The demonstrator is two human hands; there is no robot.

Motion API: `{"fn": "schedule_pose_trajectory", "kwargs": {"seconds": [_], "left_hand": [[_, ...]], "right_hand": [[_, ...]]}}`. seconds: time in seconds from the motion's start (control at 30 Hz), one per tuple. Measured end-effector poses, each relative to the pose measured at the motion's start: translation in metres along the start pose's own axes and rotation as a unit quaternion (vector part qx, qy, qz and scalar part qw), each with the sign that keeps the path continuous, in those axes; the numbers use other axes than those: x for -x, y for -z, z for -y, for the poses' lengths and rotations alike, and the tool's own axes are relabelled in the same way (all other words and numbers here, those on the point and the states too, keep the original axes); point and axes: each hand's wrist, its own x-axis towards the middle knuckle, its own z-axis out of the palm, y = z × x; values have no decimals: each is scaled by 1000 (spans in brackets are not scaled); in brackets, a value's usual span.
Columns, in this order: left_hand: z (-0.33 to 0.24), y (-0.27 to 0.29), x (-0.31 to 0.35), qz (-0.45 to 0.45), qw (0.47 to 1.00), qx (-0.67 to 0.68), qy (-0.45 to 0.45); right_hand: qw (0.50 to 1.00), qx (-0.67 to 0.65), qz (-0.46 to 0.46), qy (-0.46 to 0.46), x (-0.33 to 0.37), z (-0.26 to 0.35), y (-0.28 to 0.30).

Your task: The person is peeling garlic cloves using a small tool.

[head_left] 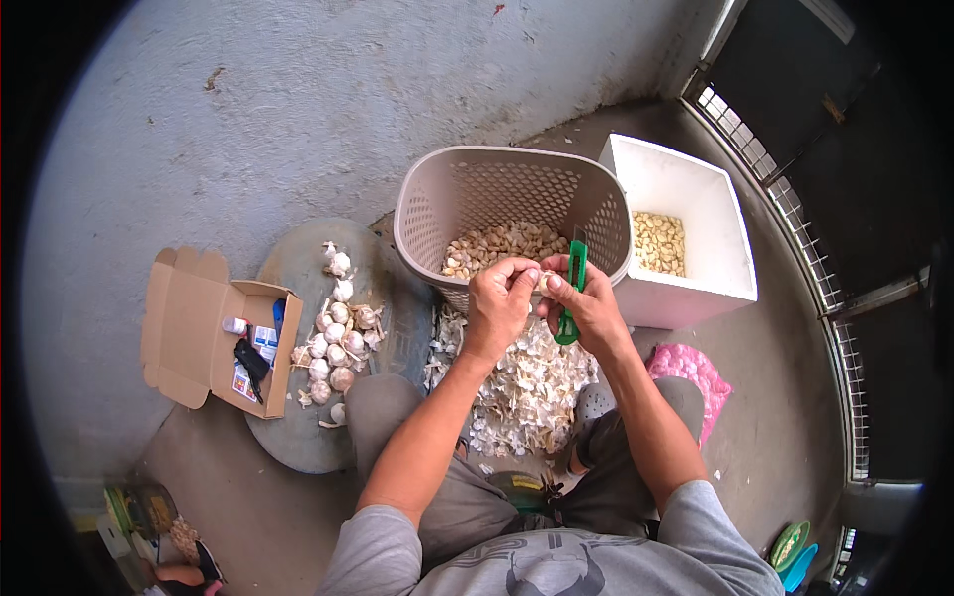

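Observation:
My left hand [500, 306] and my right hand [594, 310] meet over the near rim of a taupe perforated basket [417, 221]. Between their fingertips is a pale garlic clove [546, 282], partly covered by the fingers. A green utility knife [577, 262] stays tucked in the right hand, pointing away from me. Inside the basket lie many unpeeled garlic cloves [502, 245]. Below my hands, a heap of papery garlic skins [527, 392] covers the floor between my legs. Whole garlic bulbs [338, 336] sit to the left on a round grey-green surface [402, 323].
Right of the basket stands a white foam box [711, 233] holding peeled cloves [658, 243]. A pink mesh bag [691, 377] rests beside my right leg. At left is an open cardboard box [189, 323] with small items. Part of another person [181, 576] shows at lower left.

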Motion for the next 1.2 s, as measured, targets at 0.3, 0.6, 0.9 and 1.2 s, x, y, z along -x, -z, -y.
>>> {"fn": "schedule_pose_trajectory", "kwargs": {"seconds": [0.3, 0.6, 0.9, 1.2], "left_hand": [[7, 5, -2, 12, 988, -114, -101], [-1, -7, 0, 27, 997, -64, -20], [-10, -5, 2, -25, 972, -184, -147], [-6, -4, 2, -44, 958, -226, -171]], "right_hand": [[998, -36, -27, -35, 1, -4, 5], [999, -40, -6, -5, 0, 2, 9], [998, -2, 23, -57, 2, 4, 0], [999, 20, -15, -20, 4, -5, -10]]}}
